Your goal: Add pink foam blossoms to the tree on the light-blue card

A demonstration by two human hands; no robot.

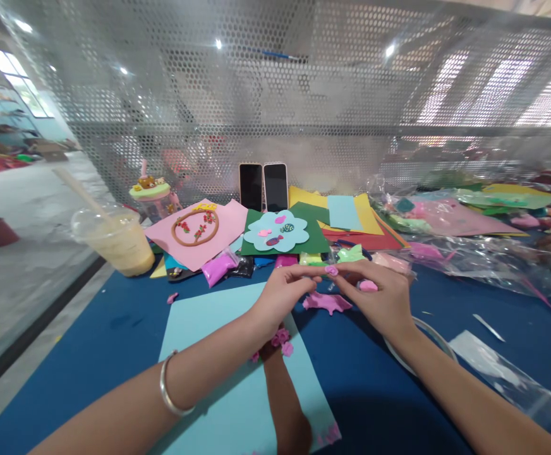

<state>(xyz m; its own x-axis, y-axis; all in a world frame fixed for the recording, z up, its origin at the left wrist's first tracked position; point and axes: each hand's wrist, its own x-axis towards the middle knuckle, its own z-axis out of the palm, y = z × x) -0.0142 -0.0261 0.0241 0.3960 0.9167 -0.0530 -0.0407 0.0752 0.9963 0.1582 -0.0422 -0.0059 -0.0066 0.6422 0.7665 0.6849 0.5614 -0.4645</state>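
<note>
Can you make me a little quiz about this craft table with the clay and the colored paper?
1. What color is the clay lump lying under the two hands?
2. True or false: the left hand and right hand meet fingertip to fingertip.
3. How many phones stand against the mesh wall?

Key: 1. Pink. 2. True. 3. Two.

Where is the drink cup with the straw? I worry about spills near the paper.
The cup stands at the table's far left edge, left of the pink card, well clear of both hands.
</note>
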